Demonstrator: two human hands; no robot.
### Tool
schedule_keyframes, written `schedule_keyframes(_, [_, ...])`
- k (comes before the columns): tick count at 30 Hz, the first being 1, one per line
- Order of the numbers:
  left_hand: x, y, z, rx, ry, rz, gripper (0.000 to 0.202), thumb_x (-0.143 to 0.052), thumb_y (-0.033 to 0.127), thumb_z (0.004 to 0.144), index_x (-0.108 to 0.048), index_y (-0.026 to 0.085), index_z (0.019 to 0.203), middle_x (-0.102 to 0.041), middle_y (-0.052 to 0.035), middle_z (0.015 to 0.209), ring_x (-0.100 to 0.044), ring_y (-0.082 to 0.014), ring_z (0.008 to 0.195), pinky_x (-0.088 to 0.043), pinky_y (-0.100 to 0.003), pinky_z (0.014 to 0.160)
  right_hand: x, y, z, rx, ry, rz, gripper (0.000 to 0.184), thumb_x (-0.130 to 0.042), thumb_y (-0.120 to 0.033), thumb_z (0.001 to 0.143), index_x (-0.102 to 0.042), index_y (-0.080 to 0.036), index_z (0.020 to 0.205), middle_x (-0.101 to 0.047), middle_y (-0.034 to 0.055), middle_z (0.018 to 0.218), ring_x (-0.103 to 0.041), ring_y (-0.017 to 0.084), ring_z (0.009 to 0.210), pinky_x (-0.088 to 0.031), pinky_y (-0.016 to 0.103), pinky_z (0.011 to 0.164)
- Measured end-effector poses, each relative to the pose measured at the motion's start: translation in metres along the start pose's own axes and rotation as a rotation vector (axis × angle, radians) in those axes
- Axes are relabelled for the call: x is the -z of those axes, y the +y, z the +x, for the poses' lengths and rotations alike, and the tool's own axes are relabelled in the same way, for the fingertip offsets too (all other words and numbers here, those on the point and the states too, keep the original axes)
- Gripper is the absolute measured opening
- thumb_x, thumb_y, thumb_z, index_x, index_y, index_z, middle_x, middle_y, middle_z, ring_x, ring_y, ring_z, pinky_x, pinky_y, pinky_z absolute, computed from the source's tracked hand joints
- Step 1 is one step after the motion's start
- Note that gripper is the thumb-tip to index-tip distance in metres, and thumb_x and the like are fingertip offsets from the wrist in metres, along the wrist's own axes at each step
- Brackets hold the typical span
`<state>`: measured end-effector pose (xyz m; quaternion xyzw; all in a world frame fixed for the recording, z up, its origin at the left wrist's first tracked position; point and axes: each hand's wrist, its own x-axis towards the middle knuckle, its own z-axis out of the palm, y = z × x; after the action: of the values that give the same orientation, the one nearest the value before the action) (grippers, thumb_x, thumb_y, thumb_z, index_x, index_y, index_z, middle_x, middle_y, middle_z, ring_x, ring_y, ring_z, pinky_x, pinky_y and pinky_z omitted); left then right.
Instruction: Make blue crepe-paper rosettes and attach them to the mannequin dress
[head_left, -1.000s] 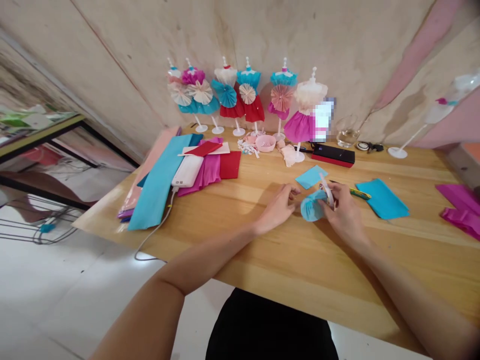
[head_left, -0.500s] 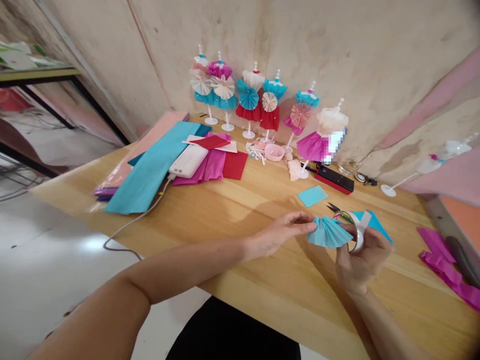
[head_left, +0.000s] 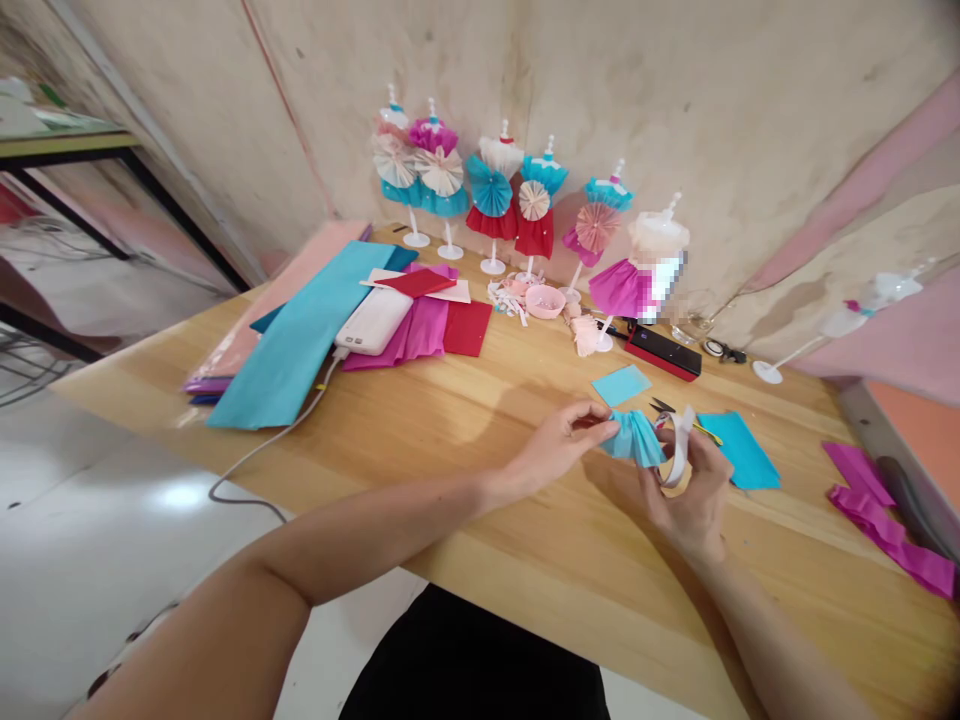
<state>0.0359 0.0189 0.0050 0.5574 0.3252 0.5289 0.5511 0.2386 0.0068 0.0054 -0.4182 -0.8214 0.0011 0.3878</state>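
Note:
Pleated light-blue crepe paper (head_left: 634, 438) is stretched between my two hands, above the wooden table (head_left: 480, 480). My left hand (head_left: 566, 442) pinches its left end between thumb and fingers. A roll of white tape (head_left: 679, 450) sits in my right hand (head_left: 694, 495), whose fingers also reach the paper's right end; whether they grip it cannot be made out. Behind the tape lies a pair of scissors (head_left: 703, 432) with dark blades and yellow on the handle, partly hidden. A flat blue sheet (head_left: 742, 450) rests right of my right hand, and a smaller light-blue piece (head_left: 621, 384) farther back.
Several small dress forms in paper dresses (head_left: 491, 190) stand along the wall. Before them are a pink bowl (head_left: 545, 301) and a black-and-red box (head_left: 664, 350). Folded crepe paper (head_left: 300, 330) and a white power bank (head_left: 375, 320) lie left; magenta strips (head_left: 892, 530) lie right.
Both hands have drawn closer together, my right hand moving left with the tape. The pleated paper is more bunched, and more of the blue sheet and scissors shows. The view has shifted slightly.

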Motion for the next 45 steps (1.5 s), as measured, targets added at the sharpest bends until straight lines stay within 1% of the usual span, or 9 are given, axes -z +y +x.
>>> schedule_keyframes(4, [0.009, 0.006, 0.003, -0.238, 0.082, 0.335, 0.020, -0.056, 0.037, 0.091, -0.062, 0.018, 0.096, -0.063, -0.0057, 0.099, -0.060, -0.0162, 0.097, -0.047, -0.033, 0.091, 0.003, 0.001, 0.005, -0.072, 0.145, 0.062, 0.053, -0.065, -0.021, 0.077, -0.045, -0.025, 0.127, -0.065, 0.0120, 0.110, -0.064, 0.024, 0.076, -0.053, 0.045, 0.070])
schedule_keyframes(9, [0.015, 0.003, 0.003, -0.560, 0.040, 0.696, 0.015, -0.058, 0.031, 0.090, -0.065, 0.021, 0.100, -0.066, -0.0068, 0.106, -0.060, -0.0181, 0.104, -0.043, -0.038, 0.098, 0.009, 0.007, 0.008, -0.144, 0.334, 0.190, 0.066, -0.070, -0.019, 0.076, -0.035, -0.026, 0.131, -0.062, 0.0104, 0.115, -0.064, 0.022, 0.084, -0.052, 0.042, 0.074])
schedule_keyframes(13, [0.014, -0.002, 0.001, -0.676, 0.025, 0.851, 0.013, -0.059, 0.027, 0.090, -0.065, 0.024, 0.102, -0.068, -0.0046, 0.109, -0.061, -0.0164, 0.104, -0.034, -0.042, 0.108, 0.011, 0.005, 0.004, -0.199, 0.290, 0.393, 0.059, -0.071, -0.016, 0.078, -0.035, -0.027, 0.124, -0.068, 0.0067, 0.103, -0.063, 0.017, 0.074, -0.049, 0.033, 0.063])
schedule_keyframes(18, [0.013, -0.006, 0.001, -0.716, 0.028, 0.885, 0.014, -0.059, 0.025, 0.090, -0.064, 0.024, 0.103, -0.068, -0.0034, 0.108, -0.062, -0.0151, 0.103, -0.032, -0.042, 0.111, 0.013, -0.001, 0.005, -0.144, 0.212, 0.491, 0.058, -0.072, -0.015, 0.078, -0.037, -0.027, 0.123, -0.068, 0.0069, 0.105, -0.067, 0.020, 0.086, -0.051, 0.036, 0.071])
schedule_keyframes(25, [0.013, -0.007, 0.002, -0.749, 0.018, 0.890, 0.015, -0.060, 0.023, 0.089, -0.064, 0.024, 0.103, -0.069, -0.0030, 0.107, -0.063, -0.0146, 0.103, -0.029, -0.043, 0.113, 0.015, -0.001, 0.007, -0.087, 0.107, 0.358, 0.055, -0.067, -0.011, 0.082, -0.038, -0.025, 0.127, -0.069, 0.0085, 0.105, -0.068, 0.023, 0.097, -0.054, 0.036, 0.070])
schedule_keyframes(30, [0.012, -0.006, 0.001, -0.752, 0.006, 0.886, 0.015, -0.062, 0.024, 0.089, -0.064, 0.024, 0.103, -0.069, -0.0023, 0.106, -0.063, -0.0139, 0.101, -0.028, -0.043, 0.114, 0.011, 0.002, 0.002, -0.056, 0.030, 0.298, 0.056, -0.067, -0.013, 0.083, -0.039, -0.026, 0.130, -0.069, 0.0081, 0.106, -0.066, 0.025, 0.104, -0.052, 0.050, 0.091])
schedule_keyframes(36, [0.014, -0.007, 0.002, -0.745, 0.009, 0.916, 0.016, -0.060, 0.025, 0.090, -0.065, 0.025, 0.105, -0.069, -0.0024, 0.106, -0.063, -0.0138, 0.101, -0.029, -0.043, 0.113, 0.008, 0.000, 0.000, -0.030, 0.055, 0.320, 0.058, -0.066, -0.013, 0.083, -0.038, -0.025, 0.132, -0.066, 0.0113, 0.113, -0.065, 0.025, 0.105, -0.055, 0.047, 0.086])
schedule_keyframes(41, [0.013, -0.008, 0.002, -0.728, -0.007, 0.925, 0.016, -0.059, 0.026, 0.090, -0.065, 0.025, 0.105, -0.068, -0.0020, 0.107, -0.062, -0.0140, 0.101, -0.028, -0.044, 0.113, 0.004, 0.002, -0.002, 0.015, 0.064, 0.283, 0.059, -0.066, -0.013, 0.082, -0.038, -0.025, 0.133, -0.067, 0.0071, 0.098, -0.068, 0.023, 0.092, -0.055, 0.046, 0.083])
schedule_keyframes(45, [0.011, -0.006, 0.000, -0.692, 0.022, 0.904, 0.031, -0.060, 0.031, 0.090, -0.058, 0.024, 0.120, -0.065, -0.0059, 0.113, -0.058, -0.0173, 0.109, -0.032, -0.043, 0.110, 0.006, 0.003, -0.002, -0.002, 0.091, 0.170, 0.056, -0.065, -0.016, 0.082, -0.040, -0.025, 0.132, -0.068, 0.0072, 0.096, -0.067, 0.025, 0.089, -0.055, 0.044, 0.076])
